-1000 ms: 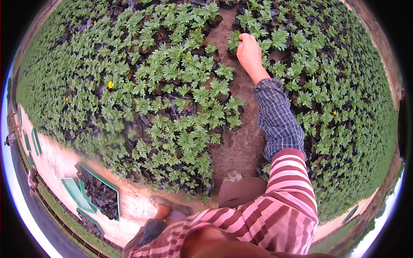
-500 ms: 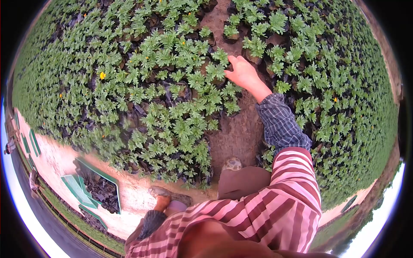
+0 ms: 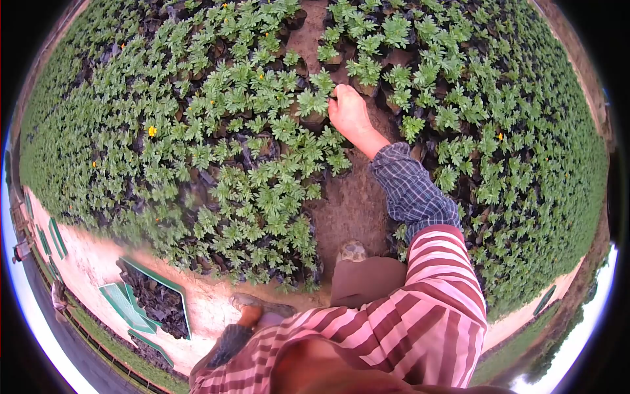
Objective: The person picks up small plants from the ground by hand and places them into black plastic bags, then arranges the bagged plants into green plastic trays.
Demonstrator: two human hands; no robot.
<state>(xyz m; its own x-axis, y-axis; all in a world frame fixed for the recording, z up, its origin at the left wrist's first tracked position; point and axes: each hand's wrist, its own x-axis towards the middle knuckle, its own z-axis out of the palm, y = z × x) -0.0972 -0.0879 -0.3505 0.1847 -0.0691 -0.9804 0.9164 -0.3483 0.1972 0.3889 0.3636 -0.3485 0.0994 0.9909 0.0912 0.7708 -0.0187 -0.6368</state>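
Note:
My right hand point(image 3: 350, 113) reaches over the dirt path at the edge of the left plant bed. Its fingers are curled together beside a leafy green seedling point(image 3: 312, 102), and what they pinch is hidden. Low on the left, my left hand point(image 3: 250, 316) shows only as a patch of skin beyond a checked cuff, near a brown shoe point(image 3: 279, 308); its fingers cannot be made out. Dark plastic bags hold the seedlings around my right hand.
Dense seedlings point(image 3: 525, 164) also grow right of the dirt path point(image 3: 354, 207). Another shoe point(image 3: 352, 251) stands on the path. Green-edged containers point(image 3: 128, 306) and a heap of dark bags point(image 3: 154, 295) lie at lower left. A person point(image 3: 59, 295) is at the far left.
The plants and path have shifted left in view, and my right hand has moved left with them. It stays beside the same seedling, its fingers more closely curled.

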